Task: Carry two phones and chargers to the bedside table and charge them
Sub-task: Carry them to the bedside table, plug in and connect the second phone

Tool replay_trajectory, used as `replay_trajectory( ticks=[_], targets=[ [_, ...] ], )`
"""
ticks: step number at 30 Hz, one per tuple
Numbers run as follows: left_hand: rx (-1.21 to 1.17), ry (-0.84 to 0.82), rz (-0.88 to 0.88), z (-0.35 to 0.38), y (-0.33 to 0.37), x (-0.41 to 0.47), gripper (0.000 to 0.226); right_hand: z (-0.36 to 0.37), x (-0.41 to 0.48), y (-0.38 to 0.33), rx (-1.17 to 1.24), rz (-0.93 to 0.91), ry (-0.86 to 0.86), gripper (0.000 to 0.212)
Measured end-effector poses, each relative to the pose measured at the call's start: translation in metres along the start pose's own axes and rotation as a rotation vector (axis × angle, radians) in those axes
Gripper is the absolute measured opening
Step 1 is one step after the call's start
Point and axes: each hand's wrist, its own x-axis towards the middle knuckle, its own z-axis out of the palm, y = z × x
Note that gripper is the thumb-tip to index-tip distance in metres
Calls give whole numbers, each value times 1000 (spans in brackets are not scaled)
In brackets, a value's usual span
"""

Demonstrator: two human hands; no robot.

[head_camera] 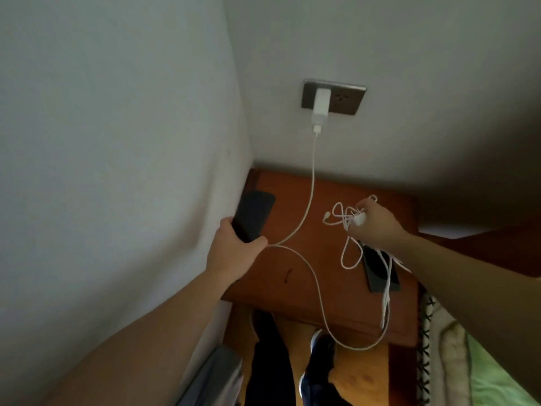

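Observation:
My left hand [234,244] grips a dark phone [253,215] by its lower end above the left side of the wooden bedside table [295,276]. A white charger [320,105] is plugged into the grey wall socket [348,101]; its cable [310,194] hangs down to the phone's lower end at my left hand, and a white loop droops over the table's front. My right hand [377,227] holds a second white charger [358,219] with its tangled cable above the table. A second dark phone [380,271] lies flat on the table's right side.
White walls meet in a corner at the table's back left. A bed with green bedding [497,370] lies to the right. My legs and shoes [319,356] stand on the orange floor in front of the table.

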Motion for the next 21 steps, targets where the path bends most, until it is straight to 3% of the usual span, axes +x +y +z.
replay_trajectory(
  ticks=[11, 21],
  targets=[
    [4, -47, -32, 8, -12, 15, 56, 22, 21, 10, -30, -45, 163, 41],
    [-17, -19, -23, 23, -23, 2, 54, 14, 25, 27, -12, -28, 97, 29]
  ],
)
